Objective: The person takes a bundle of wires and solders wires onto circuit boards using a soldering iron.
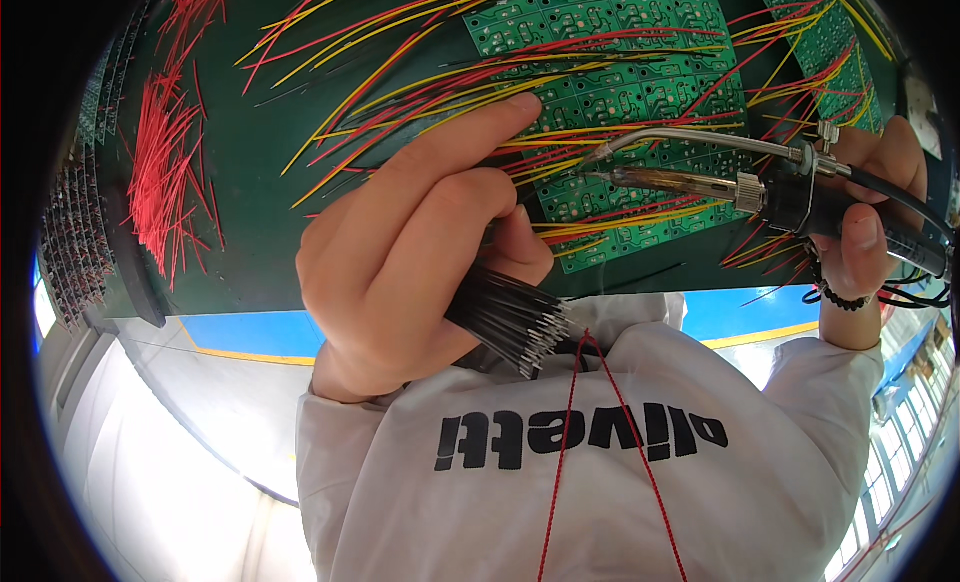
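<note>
My left hand is closed around a bundle of black wires with bare silvery ends pointing down and to the right. Its index finger reaches out over red, yellow and black wires at the left side of a green circuit board panel. My right hand grips the dark handle of a soldering iron. A thin metal solder feed tube is clamped to the iron. Tube end and iron tip both point left, above the panel's lower rows of wires. Whether the tip touches a joint I cannot tell.
A pile of red wires lies on the green work surface at the left. Behind a dark raised edge stand stacked boards with components. A second wired green board lies far right. Cables trail near my right wrist.
</note>
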`<state>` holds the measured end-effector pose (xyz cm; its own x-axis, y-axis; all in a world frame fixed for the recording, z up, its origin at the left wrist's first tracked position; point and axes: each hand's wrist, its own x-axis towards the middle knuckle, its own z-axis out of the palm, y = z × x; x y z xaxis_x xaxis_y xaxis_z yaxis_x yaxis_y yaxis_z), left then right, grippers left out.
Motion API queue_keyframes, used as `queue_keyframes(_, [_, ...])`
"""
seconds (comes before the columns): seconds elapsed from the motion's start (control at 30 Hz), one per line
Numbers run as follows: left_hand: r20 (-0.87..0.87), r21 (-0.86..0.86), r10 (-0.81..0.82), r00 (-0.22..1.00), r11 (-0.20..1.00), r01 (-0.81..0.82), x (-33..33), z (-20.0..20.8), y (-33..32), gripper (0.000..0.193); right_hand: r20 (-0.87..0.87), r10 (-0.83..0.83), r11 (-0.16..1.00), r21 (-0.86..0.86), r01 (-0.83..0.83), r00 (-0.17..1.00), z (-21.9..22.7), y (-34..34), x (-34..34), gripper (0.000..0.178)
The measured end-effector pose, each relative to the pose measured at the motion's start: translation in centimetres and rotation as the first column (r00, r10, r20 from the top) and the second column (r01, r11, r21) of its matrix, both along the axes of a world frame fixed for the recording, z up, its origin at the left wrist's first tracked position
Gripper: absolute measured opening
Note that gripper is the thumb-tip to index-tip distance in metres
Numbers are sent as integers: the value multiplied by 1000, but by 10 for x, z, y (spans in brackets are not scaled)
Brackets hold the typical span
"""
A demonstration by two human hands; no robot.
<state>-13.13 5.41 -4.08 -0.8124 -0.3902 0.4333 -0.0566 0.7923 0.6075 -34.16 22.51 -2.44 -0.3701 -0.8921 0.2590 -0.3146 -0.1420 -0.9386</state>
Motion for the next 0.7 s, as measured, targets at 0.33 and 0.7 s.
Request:
queue_keyframes(0.33, [-29,36,2,1000,999,-1,-1,-1,0,11,60,16,1000,-24,-15,998,1,3,-4,32])
queue_keyframes(0.7, [-28,70,-30,999,997,32,0,1,-1,11,134,40,997,66,-49,990,-1,19,-14,33])
